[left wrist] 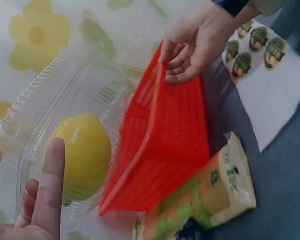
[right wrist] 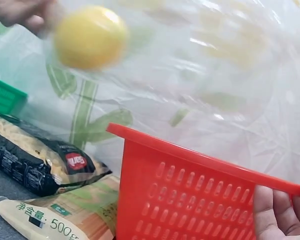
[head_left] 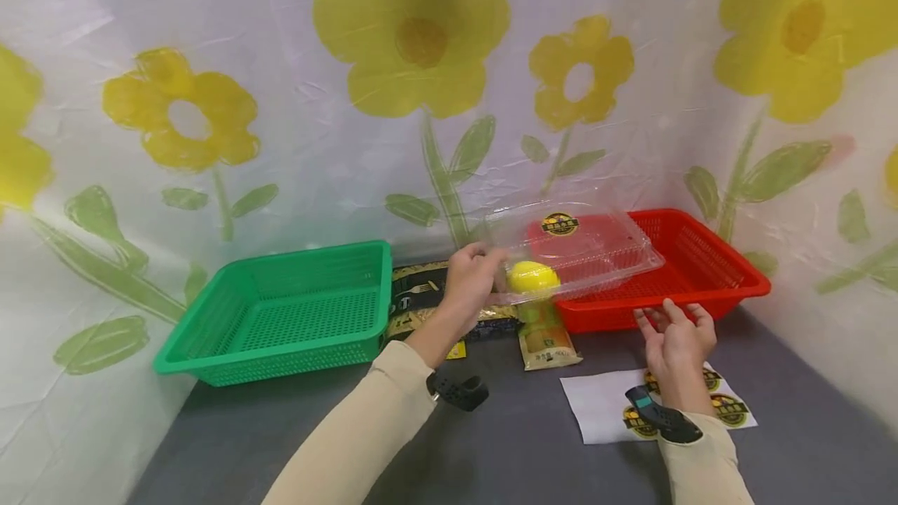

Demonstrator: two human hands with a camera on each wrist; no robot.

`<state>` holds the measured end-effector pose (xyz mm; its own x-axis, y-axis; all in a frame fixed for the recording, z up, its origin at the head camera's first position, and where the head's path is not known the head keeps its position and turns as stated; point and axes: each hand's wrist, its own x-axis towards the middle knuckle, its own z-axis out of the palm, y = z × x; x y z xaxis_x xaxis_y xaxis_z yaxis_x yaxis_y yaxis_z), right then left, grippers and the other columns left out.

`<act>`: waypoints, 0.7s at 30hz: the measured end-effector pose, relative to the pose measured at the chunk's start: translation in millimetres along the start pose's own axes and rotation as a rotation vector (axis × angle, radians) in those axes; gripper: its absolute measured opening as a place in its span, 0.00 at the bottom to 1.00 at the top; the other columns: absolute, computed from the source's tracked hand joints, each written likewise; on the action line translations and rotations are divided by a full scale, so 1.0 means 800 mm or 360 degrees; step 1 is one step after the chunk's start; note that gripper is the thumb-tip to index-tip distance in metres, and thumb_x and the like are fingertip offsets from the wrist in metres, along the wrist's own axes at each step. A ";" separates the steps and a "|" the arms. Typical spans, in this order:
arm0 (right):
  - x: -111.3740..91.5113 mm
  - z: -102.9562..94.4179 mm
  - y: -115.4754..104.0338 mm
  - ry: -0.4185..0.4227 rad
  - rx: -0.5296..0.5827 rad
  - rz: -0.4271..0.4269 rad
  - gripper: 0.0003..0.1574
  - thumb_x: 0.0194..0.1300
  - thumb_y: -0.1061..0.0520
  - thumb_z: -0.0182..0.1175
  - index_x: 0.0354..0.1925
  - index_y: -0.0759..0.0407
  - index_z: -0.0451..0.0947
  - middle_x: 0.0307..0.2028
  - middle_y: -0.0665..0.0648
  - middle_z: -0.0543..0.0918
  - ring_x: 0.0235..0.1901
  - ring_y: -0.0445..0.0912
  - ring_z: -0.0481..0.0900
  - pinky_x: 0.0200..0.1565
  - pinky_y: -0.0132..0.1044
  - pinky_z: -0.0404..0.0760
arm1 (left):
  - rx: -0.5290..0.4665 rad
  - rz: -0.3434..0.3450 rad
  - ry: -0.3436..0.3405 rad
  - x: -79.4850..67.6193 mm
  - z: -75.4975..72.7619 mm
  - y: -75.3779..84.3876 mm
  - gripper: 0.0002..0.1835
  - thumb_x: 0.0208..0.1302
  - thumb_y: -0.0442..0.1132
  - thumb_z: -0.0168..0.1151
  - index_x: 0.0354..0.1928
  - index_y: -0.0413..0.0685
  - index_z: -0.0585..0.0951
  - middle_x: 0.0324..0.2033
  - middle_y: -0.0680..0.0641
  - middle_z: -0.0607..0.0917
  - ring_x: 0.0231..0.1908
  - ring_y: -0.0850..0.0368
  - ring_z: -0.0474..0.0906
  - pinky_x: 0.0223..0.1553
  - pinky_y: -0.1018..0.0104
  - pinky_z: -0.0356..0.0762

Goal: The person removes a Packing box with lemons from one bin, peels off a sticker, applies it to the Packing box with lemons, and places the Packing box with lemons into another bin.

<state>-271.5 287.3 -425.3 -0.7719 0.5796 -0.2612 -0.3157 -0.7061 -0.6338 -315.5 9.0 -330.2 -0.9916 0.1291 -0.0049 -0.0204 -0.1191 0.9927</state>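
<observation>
My left hand (head_left: pixel 473 275) pinches the edge of a clear plastic clamshell box (head_left: pixel 603 256), thumb on one side and fingers on the other. A smooth yellow fruit (left wrist: pixel 85 157) lies inside it, at the end by the fingers. The box is tilted and raised, overlapping the red basket (head_left: pixel 730 271) in the head view. A round black sticker (head_left: pixel 559 224) shows on its lid. At the basket's front rim is my right hand (head_left: pixel 679 337), gripping it with fingers (right wrist: pixel 269 212) against the outer wall under the lip.
A green basket (head_left: pixel 273 361) stands to the left. Between the baskets lie a black pasta bag (right wrist: pixel 45 160) and a cream-and-green food packet (head_left: pixel 550 345). A white sheet of round stickers (head_left: pixel 603 404) lies on the dark table (head_left: pixel 519 443), below my right wrist.
</observation>
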 end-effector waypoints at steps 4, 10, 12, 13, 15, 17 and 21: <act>0.001 0.001 0.000 0.0030 0.0015 0.0021 0.28 0.68 0.58 0.66 0.57 0.43 0.62 0.56 0.52 0.69 0.50 0.50 0.74 0.43 0.41 0.89 | 0.0002 0.0005 0.0005 0.022 0.035 -0.006 0.28 0.64 0.43 0.67 0.64 0.40 0.75 0.18 0.48 0.74 0.16 0.56 0.70 0.19 0.66 0.83; 0.002 0.003 -0.004 0.0035 0.0047 0.0001 0.31 0.67 0.58 0.68 0.59 0.42 0.62 0.59 0.52 0.69 0.52 0.50 0.73 0.47 0.42 0.88 | -0.0009 0.0006 -0.0002 0.049 0.079 -0.007 0.12 0.63 0.44 0.68 0.30 0.44 0.77 0.17 0.48 0.72 0.18 0.55 0.70 0.20 0.65 0.83; 0.001 0.003 -0.006 0.0047 0.0042 0.0004 0.33 0.66 0.57 0.68 0.61 0.42 0.62 0.61 0.51 0.69 0.54 0.49 0.73 0.47 0.41 0.88 | -0.0023 -0.0023 0.0009 0.054 0.091 -0.012 0.13 0.62 0.43 0.68 0.25 0.47 0.76 0.16 0.48 0.72 0.17 0.55 0.70 0.19 0.64 0.83; 0.000 0.002 -0.006 0.0055 0.0034 0.0004 0.33 0.66 0.56 0.69 0.61 0.41 0.62 0.61 0.51 0.68 0.55 0.49 0.73 0.47 0.41 0.88 | -0.0027 -0.0047 0.0012 0.055 0.096 -0.014 0.14 0.62 0.42 0.68 0.24 0.49 0.74 0.16 0.48 0.72 0.17 0.55 0.70 0.19 0.62 0.84; -0.002 0.000 -0.006 0.0065 0.0021 0.0007 0.32 0.67 0.56 0.68 0.61 0.42 0.62 0.61 0.50 0.68 0.56 0.49 0.73 0.46 0.41 0.88 | -0.0039 -0.0082 0.0027 0.056 0.106 -0.019 0.16 0.63 0.41 0.68 0.22 0.49 0.73 0.17 0.47 0.72 0.16 0.55 0.69 0.20 0.60 0.85; -0.004 -0.003 -0.005 0.0075 0.0007 0.0001 0.30 0.68 0.56 0.67 0.60 0.42 0.62 0.60 0.51 0.68 0.55 0.49 0.73 0.45 0.40 0.88 | -0.0032 -0.0125 0.0023 0.055 0.113 -0.024 0.16 0.64 0.40 0.68 0.22 0.49 0.72 0.18 0.48 0.72 0.16 0.55 0.69 0.22 0.57 0.86; -0.007 -0.004 -0.005 0.0069 0.0000 -0.0017 0.27 0.69 0.57 0.65 0.59 0.43 0.63 0.58 0.52 0.69 0.53 0.49 0.73 0.43 0.39 0.88 | 0.0008 -0.0161 0.0000 0.052 0.126 -0.030 0.16 0.65 0.39 0.67 0.22 0.47 0.71 0.18 0.48 0.69 0.13 0.54 0.70 0.27 0.51 0.88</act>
<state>-264.1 288.3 -424.0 -0.7436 0.6045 -0.2858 -0.3239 -0.6996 -0.6370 -343.6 116.2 -342.2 -0.9845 0.1406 -0.1053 -0.1200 -0.1004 0.9877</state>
